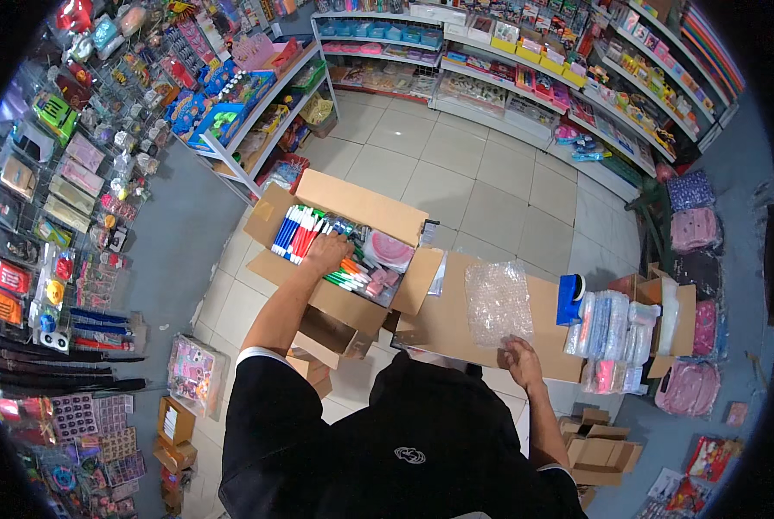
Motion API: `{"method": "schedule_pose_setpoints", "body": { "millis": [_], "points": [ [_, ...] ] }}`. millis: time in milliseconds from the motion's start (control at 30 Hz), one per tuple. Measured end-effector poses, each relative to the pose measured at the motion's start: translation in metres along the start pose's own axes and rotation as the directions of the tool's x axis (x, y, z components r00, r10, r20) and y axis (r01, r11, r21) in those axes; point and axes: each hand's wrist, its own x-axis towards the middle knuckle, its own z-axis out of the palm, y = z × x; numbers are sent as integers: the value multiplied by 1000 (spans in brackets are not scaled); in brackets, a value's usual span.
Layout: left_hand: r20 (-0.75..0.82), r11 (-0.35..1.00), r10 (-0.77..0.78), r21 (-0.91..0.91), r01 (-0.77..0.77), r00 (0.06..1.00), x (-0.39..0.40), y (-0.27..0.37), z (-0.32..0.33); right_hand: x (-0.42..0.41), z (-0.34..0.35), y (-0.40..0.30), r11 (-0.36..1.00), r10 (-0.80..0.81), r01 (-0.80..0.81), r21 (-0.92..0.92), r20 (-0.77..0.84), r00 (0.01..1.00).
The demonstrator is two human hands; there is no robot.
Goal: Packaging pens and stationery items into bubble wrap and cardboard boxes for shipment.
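My left hand (327,252) reaches into an open cardboard box (361,196), down among the marker pens. Blue and red marker pens (301,233) with white ends lie in rows beside it; orange and green marker pens (349,276) lie nearer me. Whether its hidden fingers grip anything I cannot tell. A pink round packaged item (388,248) sits at the box's right end. My right hand (522,362) is at the near edge of a sheet of bubble wrap (498,301), fingers bent. Its fingertips seem to touch the sheet, but a grip is not clear. The sheet lies flat on a cardboard-covered table (435,324).
A blue tape dispenser (570,300) and packs of rolled clear plastic (611,324) occupy the table's right end. An open carton (325,337) stands below the box. Shelves of goods (510,78) line the far side; hanging merchandise (69,194) covers the left wall.
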Motion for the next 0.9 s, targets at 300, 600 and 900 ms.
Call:
{"method": "schedule_pose_setpoints", "body": {
  "millis": [300,600,900],
  "points": [
    [-16,997,70,-44,-71,997,-4,-5,8,-1,-3,-3,1000,5,-6,16,26,1000],
    [-34,991,103,-87,-106,994,-9,-3,13,1,-3,-4,1000,-25,25,14,22,999],
    [-62,987,142,-65,-146,988,-14,-11,17,4,-4,-5,999,16,-18,27,76,997]
  ]
}}
